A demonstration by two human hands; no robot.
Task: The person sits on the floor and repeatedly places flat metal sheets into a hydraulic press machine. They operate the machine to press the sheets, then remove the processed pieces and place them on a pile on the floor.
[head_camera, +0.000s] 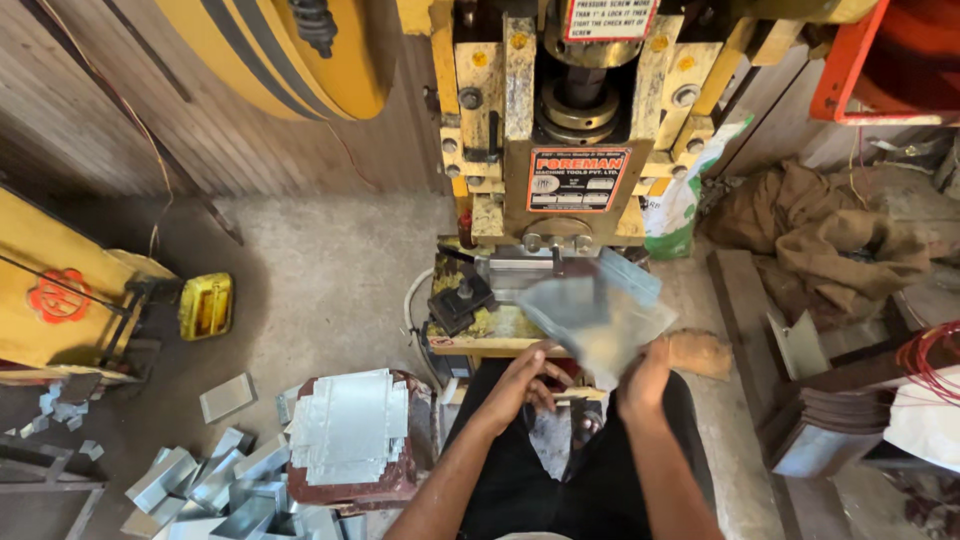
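My right hand (645,383) grips a thin sheet-metal blank (598,312), blurred, held up in front of the yellow power press (560,130). My left hand (528,375) hovers just below and left of the blank with fingers curled, holding nothing that I can see. Both hands are over my lap, at the front edge of the press bed (490,325). A black clamp block (460,300) sits on the bed to the left of the blank.
A stack of flat metal blanks (350,425) rests on a red stool at my left. Several folded metal pieces (215,485) lie on the floor beyond it. Burlap sacks (830,235) and stacked metal parts (830,425) are at the right. A big yellow flywheel (280,50) hangs at upper left.
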